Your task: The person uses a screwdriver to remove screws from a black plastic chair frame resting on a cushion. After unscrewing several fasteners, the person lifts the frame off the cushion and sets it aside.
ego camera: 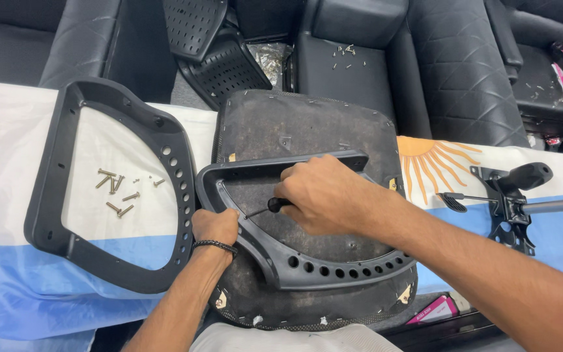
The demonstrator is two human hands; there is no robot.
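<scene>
An upturned chair seat (294,124) lies on the covered table, its dark stapled underside up. A black plastic armrest frame (333,270) with a row of holes rests on it. My right hand (324,195) is closed on a small screwdriver (265,206), whose tip points at the frame's left corner. There my left hand (215,226), a black band on its wrist, presses its closed fingers against the frame's edge. A second black armrest frame (53,195) lies to the left, with several loose screws (117,190) inside its opening.
A white, blue and sun-printed cloth (8,143) covers the table. A black chair tilt mechanism with levers (513,195) lies at the right. Black upholstered seats (464,72), perforated chair parts (219,62) and scattered screws (346,55) are behind the table.
</scene>
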